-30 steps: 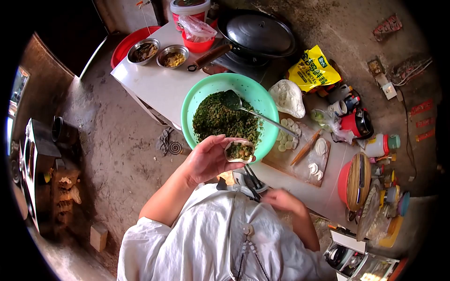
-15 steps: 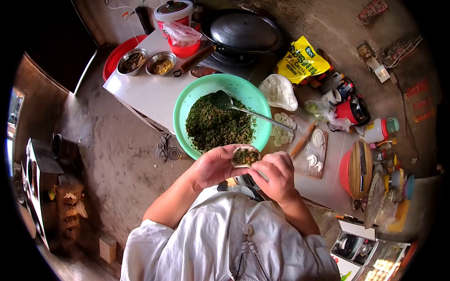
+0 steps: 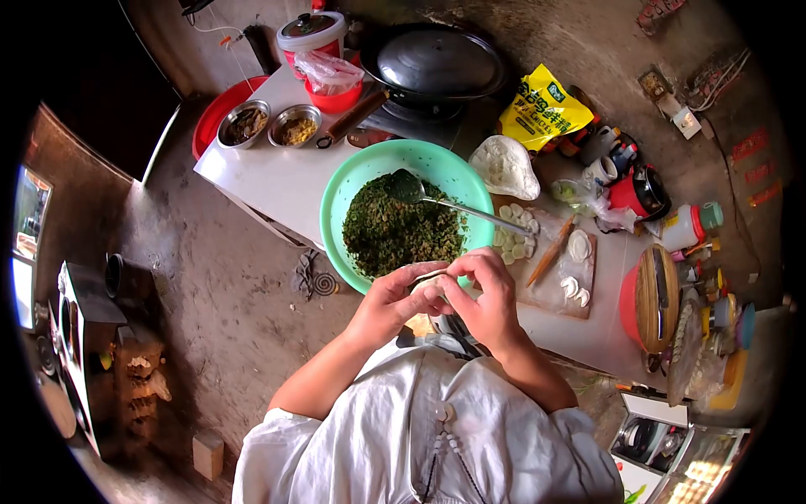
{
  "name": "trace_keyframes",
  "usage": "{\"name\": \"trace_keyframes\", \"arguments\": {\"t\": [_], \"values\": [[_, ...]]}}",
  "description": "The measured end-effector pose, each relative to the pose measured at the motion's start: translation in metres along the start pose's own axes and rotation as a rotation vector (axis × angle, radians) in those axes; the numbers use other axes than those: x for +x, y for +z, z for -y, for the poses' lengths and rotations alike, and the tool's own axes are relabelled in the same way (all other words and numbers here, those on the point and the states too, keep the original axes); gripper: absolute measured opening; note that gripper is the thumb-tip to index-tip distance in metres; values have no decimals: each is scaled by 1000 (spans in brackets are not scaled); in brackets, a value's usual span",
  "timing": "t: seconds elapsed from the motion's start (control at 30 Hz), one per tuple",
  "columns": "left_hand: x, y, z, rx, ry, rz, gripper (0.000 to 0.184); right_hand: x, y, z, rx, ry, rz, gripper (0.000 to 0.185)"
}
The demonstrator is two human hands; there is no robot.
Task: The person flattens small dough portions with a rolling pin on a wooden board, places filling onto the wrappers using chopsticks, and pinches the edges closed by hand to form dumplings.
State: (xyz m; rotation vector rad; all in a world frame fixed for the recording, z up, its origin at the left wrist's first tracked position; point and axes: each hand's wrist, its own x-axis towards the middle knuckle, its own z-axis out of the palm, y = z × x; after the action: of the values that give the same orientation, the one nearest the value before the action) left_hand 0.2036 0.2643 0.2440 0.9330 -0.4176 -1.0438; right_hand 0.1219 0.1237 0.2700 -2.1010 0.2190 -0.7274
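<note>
Both hands meet just below the near rim of a green bowl [image 3: 336, 244]. My left hand [image 3: 388, 304] holds a filled dough wrapper [image 3: 429, 281] from the left. On its right side my right hand [image 3: 487, 294] pinches the wrapper's edge, fingers closed. The wrapper is folded over, and its filling is mostly hidden by the fingers. Inside the bowl lies a chopped green filling [image 3: 395, 227], with a metal spoon [image 3: 457, 206] resting in it and its handle over the right rim.
Right of the bowl are small dough pieces [image 3: 512, 244], a rolling pin [image 3: 552, 252], a board [image 3: 579, 290] with folded dumplings [image 3: 571, 287], and a flour bag [image 3: 505, 168]. Behind stand a lidded black wok [image 3: 437, 63], two metal bowls [image 3: 295, 126] and a yellow packet [image 3: 544, 107].
My right hand has come up from the lower right to the wrapper. The wrapper, open with filling showing before, is now folded between both hands. The view has shifted slightly.
</note>
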Motion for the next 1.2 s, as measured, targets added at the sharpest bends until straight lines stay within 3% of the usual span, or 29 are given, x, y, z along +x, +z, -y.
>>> {"name": "trace_keyframes", "arguments": {"t": [0.13,0.23,0.4,0.83,0.93,1.0,1.2], "values": [[1,1,4,-325,82,-57,35,-4,-8,-7,88,113,-40,13],[4,0,8,-401,129,-72,34,-10,-5,-3,54,11,-27,15],[7,7,8,-400,134,-112,33,-11,-1,1,-28,-57,-69,23],[8,15,13,-358,129,-93,37,-11,-2,-2,41,-75,-151,19],[8,15,13,-368,133,-101,38,-9,-3,5,58,46,-178,20],[8,13,12,-373,139,-107,38,-9,-5,-1,-156,-248,-232,22],[6,13,13,-356,148,-95,38,-7,-3,0,-125,-245,-169,21]]}}
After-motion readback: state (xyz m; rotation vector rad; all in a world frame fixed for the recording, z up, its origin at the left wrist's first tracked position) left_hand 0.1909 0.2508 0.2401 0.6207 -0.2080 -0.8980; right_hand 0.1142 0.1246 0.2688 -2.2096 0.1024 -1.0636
